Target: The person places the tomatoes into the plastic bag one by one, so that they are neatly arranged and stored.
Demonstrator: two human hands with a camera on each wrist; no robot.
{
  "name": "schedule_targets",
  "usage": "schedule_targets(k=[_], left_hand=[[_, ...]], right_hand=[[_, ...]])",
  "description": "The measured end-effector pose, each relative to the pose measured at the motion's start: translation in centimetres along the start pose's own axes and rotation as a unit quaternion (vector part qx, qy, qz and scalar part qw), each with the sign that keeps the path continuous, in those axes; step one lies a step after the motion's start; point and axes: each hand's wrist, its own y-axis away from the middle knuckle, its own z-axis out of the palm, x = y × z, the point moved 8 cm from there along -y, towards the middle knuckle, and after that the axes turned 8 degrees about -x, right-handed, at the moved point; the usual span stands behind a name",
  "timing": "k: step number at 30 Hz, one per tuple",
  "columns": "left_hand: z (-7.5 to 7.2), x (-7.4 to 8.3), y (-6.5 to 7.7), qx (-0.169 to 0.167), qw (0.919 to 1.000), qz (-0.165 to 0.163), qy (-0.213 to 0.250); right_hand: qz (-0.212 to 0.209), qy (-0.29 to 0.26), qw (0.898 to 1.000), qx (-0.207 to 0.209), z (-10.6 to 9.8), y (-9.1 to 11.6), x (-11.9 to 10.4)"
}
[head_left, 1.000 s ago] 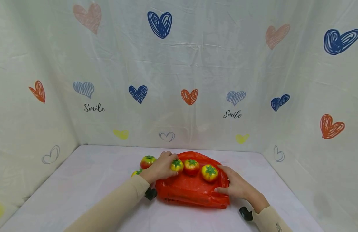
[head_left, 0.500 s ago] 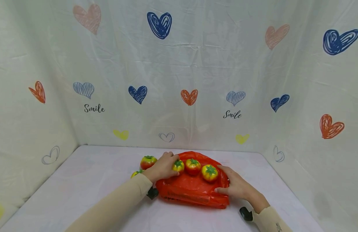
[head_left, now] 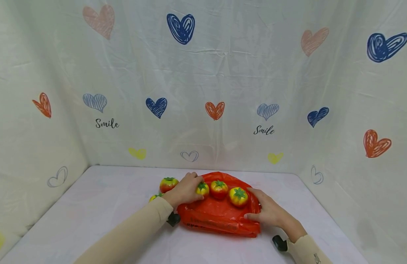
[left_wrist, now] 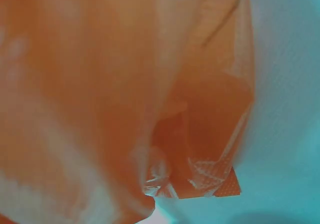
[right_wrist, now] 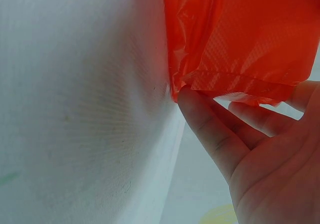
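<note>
In the head view, my left hand [head_left: 186, 190] holds a yellow-red tomato [head_left: 202, 189] with a green top, fingers at its far side and thumb at its near side. It lies over the left part of a red plastic bag [head_left: 219, 222]. Two more tomatoes, a redder one [head_left: 219, 189] and a yellower one [head_left: 238, 197], sit on the bag in a row to the right. My right hand [head_left: 272, 212] touches the bag's right end, thumb and fingers spread apart. The right wrist view shows its fairly straight fingers [right_wrist: 215, 129] at the bag's edge. Red plastic fills most of the left wrist view.
Left of the bag, one tomato [head_left: 168, 184] stands behind my left wrist and another [head_left: 154, 197] is partly hidden by the sleeve. The white table [head_left: 107, 205] ends at a curtain [head_left: 203, 73] printed with hearts.
My left hand and its tomato have shifted slightly right, and the middle tomato has moved a little right too. The bag's left end has shifted slightly. My right hand stays in place.
</note>
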Motion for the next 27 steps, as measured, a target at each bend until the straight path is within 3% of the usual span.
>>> schedule_targets(k=[27], left_hand=[[-0.18, -0.14, 0.20, -0.004, 0.9999, -0.003, 0.017]], right_hand=[[0.009, -0.003, 1.000, -0.001, -0.02, 0.07, -0.06]])
